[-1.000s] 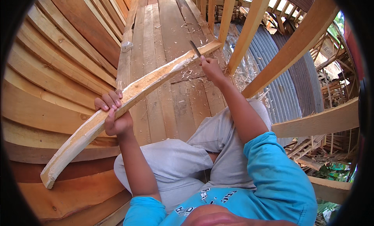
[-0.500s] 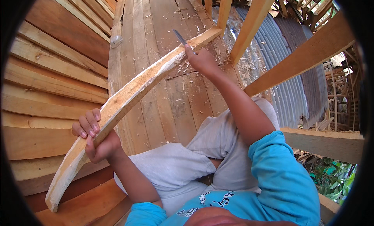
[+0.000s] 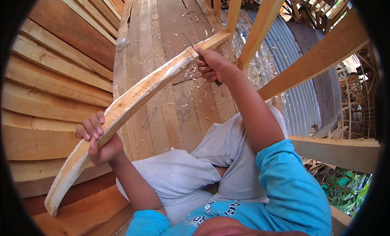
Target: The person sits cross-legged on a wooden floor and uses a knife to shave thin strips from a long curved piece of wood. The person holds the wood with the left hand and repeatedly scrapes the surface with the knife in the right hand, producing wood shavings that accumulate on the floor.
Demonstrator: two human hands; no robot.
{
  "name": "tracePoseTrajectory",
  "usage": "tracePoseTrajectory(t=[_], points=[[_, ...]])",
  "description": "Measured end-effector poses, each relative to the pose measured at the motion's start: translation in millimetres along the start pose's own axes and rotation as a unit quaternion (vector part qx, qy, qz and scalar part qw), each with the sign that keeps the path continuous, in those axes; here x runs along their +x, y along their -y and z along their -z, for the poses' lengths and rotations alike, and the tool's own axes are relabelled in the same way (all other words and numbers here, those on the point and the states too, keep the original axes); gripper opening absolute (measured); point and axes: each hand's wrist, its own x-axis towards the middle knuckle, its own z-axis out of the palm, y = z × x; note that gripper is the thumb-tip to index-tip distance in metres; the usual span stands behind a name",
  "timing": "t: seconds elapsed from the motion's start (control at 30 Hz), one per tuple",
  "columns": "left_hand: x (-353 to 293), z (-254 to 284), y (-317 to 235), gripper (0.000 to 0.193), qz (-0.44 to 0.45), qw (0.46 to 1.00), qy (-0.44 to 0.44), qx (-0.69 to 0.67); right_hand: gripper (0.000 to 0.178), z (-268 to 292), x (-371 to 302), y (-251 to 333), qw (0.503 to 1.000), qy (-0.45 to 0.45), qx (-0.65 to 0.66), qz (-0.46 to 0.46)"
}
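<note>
A long, gently curved piece of pale wood (image 3: 142,89) runs slantwise from the lower left to a post at the upper right. Its edges are cut white along much of the length. My left hand (image 3: 99,138) is wrapped around its lower part, fingers over the top and thumb on the near side. In my right hand (image 3: 215,65) is a knife (image 3: 188,40), gripped by its dark handle, whose butt shows below the fist. The thin blade points up and left, across the wood's far part, seen nearly edge-on. Whether it touches the wood I cannot tell.
Wood shavings litter the plank floor (image 3: 178,114). A plank wall (image 3: 61,81) rises on the left, with a small clear plastic item (image 3: 122,43) by its foot. On the right stand slanting wooden posts (image 3: 317,57), with corrugated metal sheets (image 3: 292,69) beyond. My crossed legs lie below the wood.
My right hand has turned, so the blade shows narrower and the handle's butt has come into sight. The left hand keeps its hold, and the wood has barely shifted.
</note>
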Motion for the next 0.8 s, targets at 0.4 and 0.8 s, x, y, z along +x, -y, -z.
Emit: tracePoseTrajectory(t=[0.4, 0.8], points=[[-1, 7, -2, 0.023, 0.004, 0.998, 0.014, -0.056, 0.043, 57, -33, 13, 0.795, -0.445, -0.311, 0.269], [-3, 2, 0, 0.022, 0.004, 0.998, -0.045, -0.034, 0.04, 18, -11, 3, 0.856, -0.277, -0.327, 0.288]])
